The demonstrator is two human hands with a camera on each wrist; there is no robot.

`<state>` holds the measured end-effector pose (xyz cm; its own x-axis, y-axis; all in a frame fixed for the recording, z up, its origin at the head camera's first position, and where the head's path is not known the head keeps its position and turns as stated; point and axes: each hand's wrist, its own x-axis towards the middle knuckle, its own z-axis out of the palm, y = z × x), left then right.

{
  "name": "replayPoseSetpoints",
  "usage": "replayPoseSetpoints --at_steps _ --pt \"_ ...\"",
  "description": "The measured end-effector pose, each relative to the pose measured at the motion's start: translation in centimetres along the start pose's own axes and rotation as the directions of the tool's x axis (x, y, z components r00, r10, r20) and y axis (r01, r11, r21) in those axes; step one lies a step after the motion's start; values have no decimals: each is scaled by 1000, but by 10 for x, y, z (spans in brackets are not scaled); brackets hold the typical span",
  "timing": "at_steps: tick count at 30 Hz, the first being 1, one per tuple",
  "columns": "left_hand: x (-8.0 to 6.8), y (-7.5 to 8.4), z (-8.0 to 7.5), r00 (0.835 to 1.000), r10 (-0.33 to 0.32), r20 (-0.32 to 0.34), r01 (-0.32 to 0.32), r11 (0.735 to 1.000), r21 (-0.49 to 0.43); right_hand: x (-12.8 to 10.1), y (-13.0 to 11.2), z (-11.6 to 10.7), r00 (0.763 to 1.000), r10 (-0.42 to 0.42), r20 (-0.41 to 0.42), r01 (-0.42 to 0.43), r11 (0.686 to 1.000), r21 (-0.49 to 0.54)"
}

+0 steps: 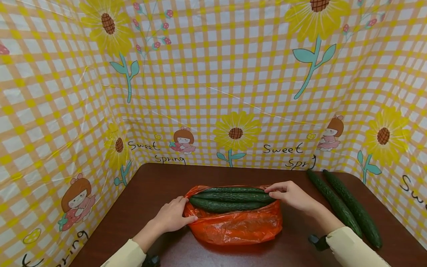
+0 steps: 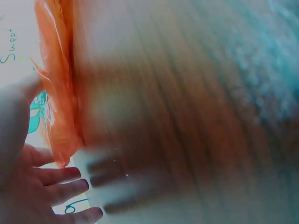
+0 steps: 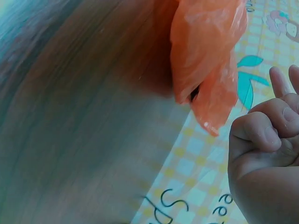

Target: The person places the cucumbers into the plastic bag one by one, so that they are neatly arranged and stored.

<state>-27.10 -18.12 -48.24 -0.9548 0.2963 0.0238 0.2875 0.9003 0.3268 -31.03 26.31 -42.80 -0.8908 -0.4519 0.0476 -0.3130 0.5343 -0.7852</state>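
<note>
"Where are the cucumbers?"

"Lying in the orange bag on the table. The left hand spreads its fingers wide at one end; the right hand is at the other, pinching or not, I can't tell."

"Risk?"

"Tugging thin plastic over their ends might tear it."

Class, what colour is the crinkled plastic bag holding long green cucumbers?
The crinkled plastic bag is orange-red, showing best in the head view.
</note>
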Motion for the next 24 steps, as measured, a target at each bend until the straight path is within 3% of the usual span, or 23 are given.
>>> replayPoseSetpoints --at_steps 7,17,24 --pt "-2 4 -2 1000 19 21 -20 1000 13 -15 9 -14 997 71 -27 -70 997 38" --pt "-6 0 -2 990 132 57 -132 991 -9 -35 22 -33 988 133 -82 -126 989 81" --pt "-6 0 -4 987 124 106 -123 992 -16 -47 31 -45 980 156 -120 -151 987 46"
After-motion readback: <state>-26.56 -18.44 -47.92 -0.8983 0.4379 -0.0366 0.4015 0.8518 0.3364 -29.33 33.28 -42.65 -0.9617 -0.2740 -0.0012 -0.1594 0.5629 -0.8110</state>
